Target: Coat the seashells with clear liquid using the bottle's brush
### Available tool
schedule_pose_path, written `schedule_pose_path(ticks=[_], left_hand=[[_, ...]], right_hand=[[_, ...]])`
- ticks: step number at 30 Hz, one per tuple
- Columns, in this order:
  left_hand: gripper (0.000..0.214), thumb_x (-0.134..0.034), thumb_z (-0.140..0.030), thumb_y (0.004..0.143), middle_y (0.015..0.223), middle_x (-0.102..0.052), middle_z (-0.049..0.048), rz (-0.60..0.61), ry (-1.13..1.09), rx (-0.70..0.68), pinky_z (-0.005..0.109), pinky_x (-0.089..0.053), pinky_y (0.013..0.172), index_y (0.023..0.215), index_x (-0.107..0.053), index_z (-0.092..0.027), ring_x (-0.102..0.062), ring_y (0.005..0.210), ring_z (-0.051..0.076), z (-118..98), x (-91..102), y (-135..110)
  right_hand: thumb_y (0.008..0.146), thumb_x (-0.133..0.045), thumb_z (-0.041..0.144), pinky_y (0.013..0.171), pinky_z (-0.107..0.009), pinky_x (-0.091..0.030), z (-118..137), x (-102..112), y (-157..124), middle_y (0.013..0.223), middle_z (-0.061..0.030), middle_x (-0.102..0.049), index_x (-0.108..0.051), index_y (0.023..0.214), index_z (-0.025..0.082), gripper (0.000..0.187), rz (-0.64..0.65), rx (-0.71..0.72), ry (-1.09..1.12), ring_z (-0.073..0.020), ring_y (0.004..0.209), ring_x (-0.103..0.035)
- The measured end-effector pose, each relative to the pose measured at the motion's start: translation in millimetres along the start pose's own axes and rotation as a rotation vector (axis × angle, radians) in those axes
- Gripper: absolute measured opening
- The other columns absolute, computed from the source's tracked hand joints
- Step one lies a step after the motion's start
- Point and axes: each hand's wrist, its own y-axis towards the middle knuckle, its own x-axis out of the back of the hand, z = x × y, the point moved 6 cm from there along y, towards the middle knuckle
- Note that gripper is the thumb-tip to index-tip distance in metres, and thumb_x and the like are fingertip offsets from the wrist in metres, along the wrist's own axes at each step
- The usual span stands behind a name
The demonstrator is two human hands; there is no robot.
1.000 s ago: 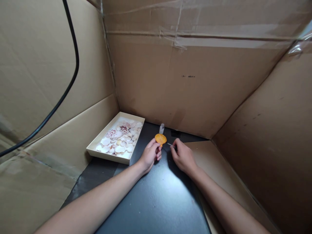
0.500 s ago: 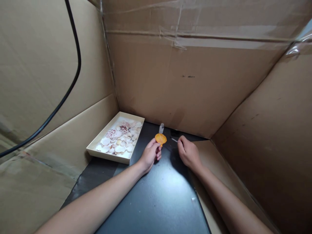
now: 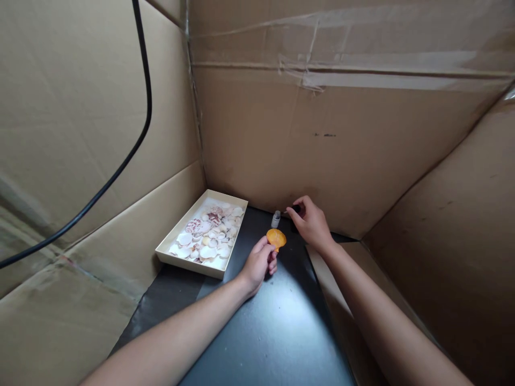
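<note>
My left hand [image 3: 257, 264] is closed on an orange fan-shaped scallop shell [image 3: 276, 238], pinching its narrow end between thumb and fingers. Just behind the shell, a small clear glass bottle [image 3: 276, 219] stands uncapped on the dark tabletop, with something whitish inside. My right hand [image 3: 311, 222] is to the right of the bottle, its thumb and fingers pinched round a small black cap-like piece [image 3: 296, 208]. A thin pale tip seems to point from it toward the bottle mouth, too small to make out clearly.
A shallow cream box [image 3: 189, 265] at the left holds many white and brown-patterned shells [image 3: 209, 230]. Cardboard walls [image 3: 322, 161] close in the dark table [image 3: 257, 332] at the back and sides. A black cable [image 3: 140, 134] hangs at the left.
My right hand has moved up and back, close to the bottle mouth, and black now shows between its fingers where a thin pale stick showed before. The view has shifted slightly.
</note>
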Motion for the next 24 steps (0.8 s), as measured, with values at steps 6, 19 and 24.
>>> schedule_pose_path(ticks=[6,19,24], left_hand=[[0.014,-0.053,-0.027,0.076,0.064,-0.040,-0.0064,0.004,0.004,0.006,0.017,-0.023,0.041,0.080,-0.042,-0.019,-0.033,0.041,0.002,-2,-0.4,-1],[0.003,-0.046,-0.016,0.074,0.061,-0.043,-0.0036,-0.040,0.357,-0.029,0.019,-0.030,0.045,0.071,-0.045,-0.018,-0.042,0.050,0.009,-5,-1.8,5],[0.014,-0.043,-0.008,0.076,0.065,-0.048,-0.0009,-0.203,0.553,-0.206,0.020,-0.032,0.056,0.071,-0.050,-0.018,-0.045,0.061,0.012,-29,4.3,25]], right_hand=[[0.083,-0.055,0.038,0.060,-0.026,-0.036,2,-8,14,0.071,-0.0011,-0.058,-0.055,0.089,0.020,0.020,0.014,0.025,-0.029,-0.0144,0.062,-0.050],[0.084,-0.053,0.035,0.062,-0.026,-0.036,-6,-29,12,0.081,-0.0037,-0.063,-0.058,0.093,0.020,0.018,0.075,0.022,-0.073,-0.0158,0.068,-0.054],[0.085,-0.053,0.034,0.063,-0.026,-0.037,-9,-28,10,0.083,-0.0040,-0.063,-0.058,0.092,0.019,0.017,0.059,0.016,-0.048,-0.0158,0.069,-0.055]])
